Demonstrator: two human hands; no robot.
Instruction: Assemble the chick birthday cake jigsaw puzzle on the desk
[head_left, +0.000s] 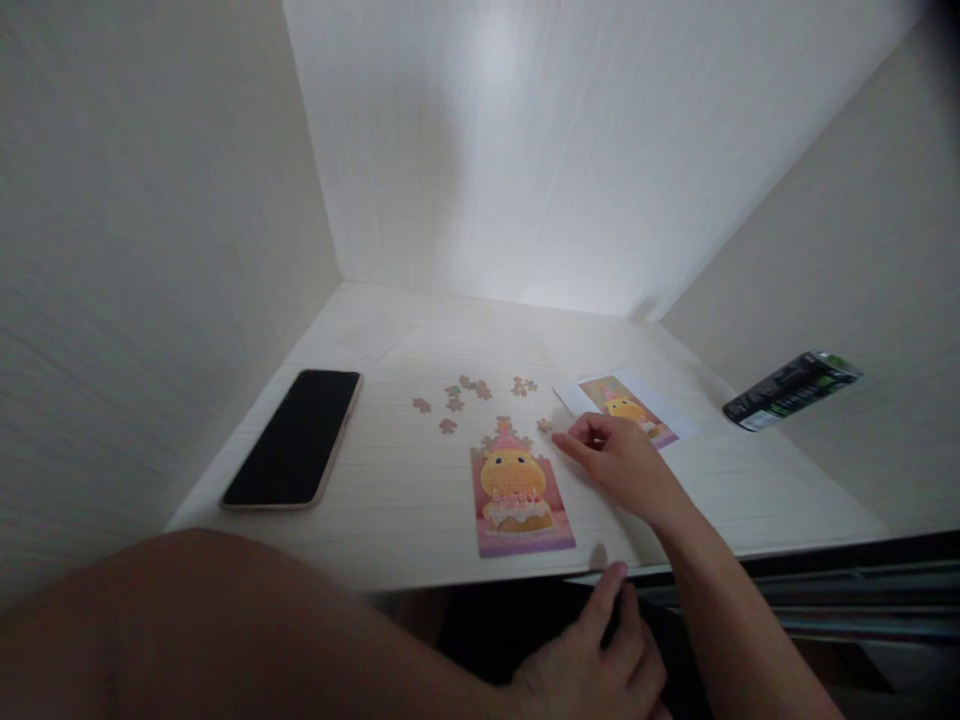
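A partly assembled jigsaw puzzle [517, 500] lies near the table's front edge, showing a yellow plush figure in a pink party hat behind a cake with candles. Its top edge is uneven around the hat. My right hand [619, 462] is just right of the hat, forefinger stretched out and other fingers bent. Its fingertip is beside a loose puzzle piece [544, 426]; whether they touch is unclear. Below the table's front edge, my left hand [600, 650] holds nothing visible, its fingers partly spread. Several loose pieces [454, 404] lie behind the puzzle, and a small cluster [523, 385] sits farther right.
A reference picture [630, 408] on white paper lies behind my right hand. To the left rests a smartphone [300, 440] with a dark screen. A black and green can [791, 390] stands at the right. Pale walls enclose the white table [405, 530] on three sides.
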